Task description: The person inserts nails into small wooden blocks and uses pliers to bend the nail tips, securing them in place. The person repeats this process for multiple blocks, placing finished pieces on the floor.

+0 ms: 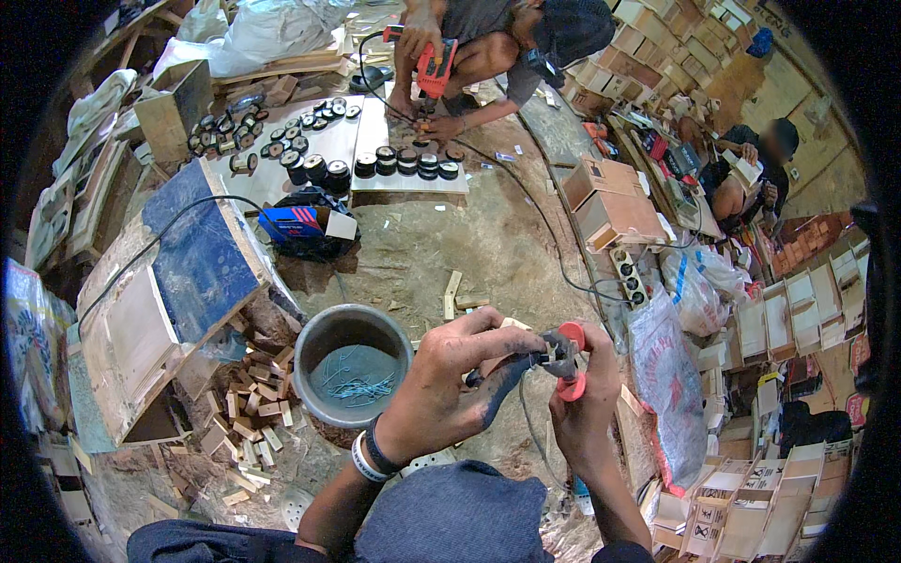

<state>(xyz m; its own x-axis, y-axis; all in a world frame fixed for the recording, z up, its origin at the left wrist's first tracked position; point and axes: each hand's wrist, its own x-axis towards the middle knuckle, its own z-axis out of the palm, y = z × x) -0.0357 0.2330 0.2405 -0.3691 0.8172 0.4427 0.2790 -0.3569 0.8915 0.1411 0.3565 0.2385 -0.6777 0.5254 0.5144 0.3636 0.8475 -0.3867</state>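
My right hand [589,403] is closed round a pair of pliers [569,387] with red handles, their metal jaws pointing left. Against those jaws, the bent fingers of my left hand [450,375] pinch something small and dark, mostly hidden. Dark stains cover its fingertips, and a pale bit of wood [514,324] shows just above them. Both hands are raised over my knee [455,516], covered in dark blue cloth. Left of my left hand stands a grey bucket [308,371] with thin nails or wire pieces [355,377] at its bottom.
Small wood blocks [253,403] lie heaped by the bucket, beside a tilted wooden box [192,272]. Black round spools [314,171] stand on white boards ahead. Across from me, a person works with a red power tool [435,70]. Cables and a power strip [627,274] lie right.
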